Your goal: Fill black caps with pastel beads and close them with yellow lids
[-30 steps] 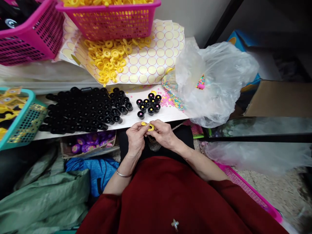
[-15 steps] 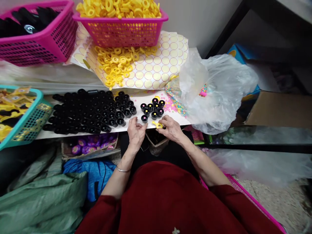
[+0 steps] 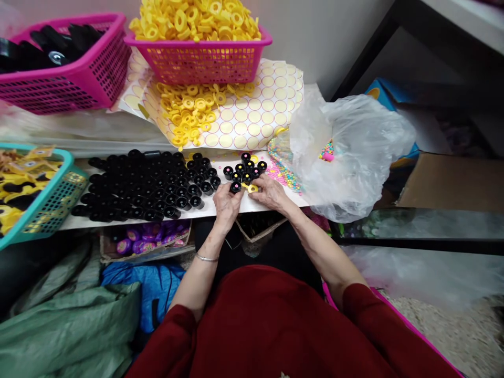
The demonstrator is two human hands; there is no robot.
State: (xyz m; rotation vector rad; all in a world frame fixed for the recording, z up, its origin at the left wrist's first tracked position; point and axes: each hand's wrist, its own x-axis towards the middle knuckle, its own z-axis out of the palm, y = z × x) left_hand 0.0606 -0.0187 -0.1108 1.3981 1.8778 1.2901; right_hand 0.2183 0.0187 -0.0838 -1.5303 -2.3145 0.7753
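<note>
My left hand (image 3: 227, 207) has its thumb and finger closed around a small black cup (image 3: 235, 187) with a pink bead in its top. Pinched in my right hand (image 3: 272, 193) is a yellow ring piece with a tab (image 3: 252, 188), its tab pointing towards that cup. Just beyond my fingers stand several more black cups (image 3: 247, 177) with a pink or yellow bead in each. A dense block of black cups (image 3: 151, 184) covers the shelf to the left of my left hand.
A pink basket (image 3: 205, 63) heaped with yellow rings stands on the sticker sheets (image 3: 252, 126), where loose yellow rings (image 3: 191, 113) lie. Pink, yellow and blue beads (image 3: 285, 170) spill beside a clear plastic bag (image 3: 354, 152). A teal basket (image 3: 53, 210) sits at left.
My left hand has closed on the nearest beaded cup. My right hand has brought the yellow ring forward and left, close to that cup. The view has shifted slightly.
</note>
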